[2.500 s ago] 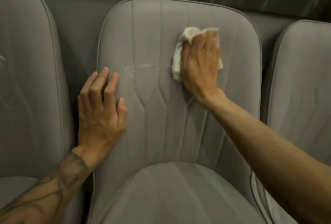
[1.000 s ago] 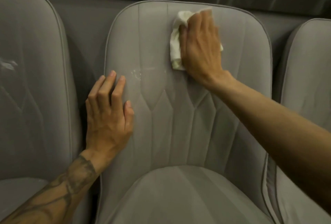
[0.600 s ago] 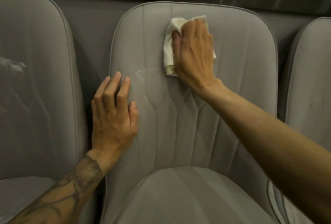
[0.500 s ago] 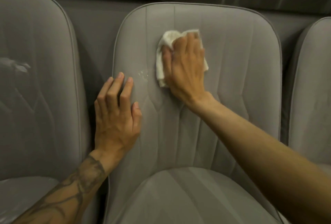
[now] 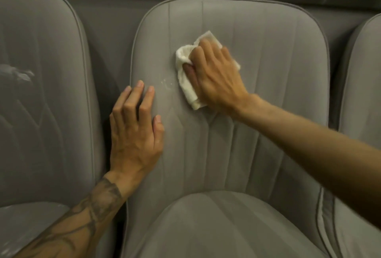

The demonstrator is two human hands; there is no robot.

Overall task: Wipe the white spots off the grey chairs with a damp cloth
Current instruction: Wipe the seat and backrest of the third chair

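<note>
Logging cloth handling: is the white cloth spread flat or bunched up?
Bunched: the cloth shows thick folded layers bulging beside the right hand, which holds it against the middle chair backrest.

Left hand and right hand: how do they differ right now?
The left hand lies flat and bare near the left edge of the middle chair; the right hand holds a white cloth against the backrest, higher up. The left forearm is tattooed, the right plain. Both touch the same chair.

Grey chair (image 5: 268, 92) bears white spots (image 5: 166, 84) beside cloth (image 5: 187, 87)
</note>
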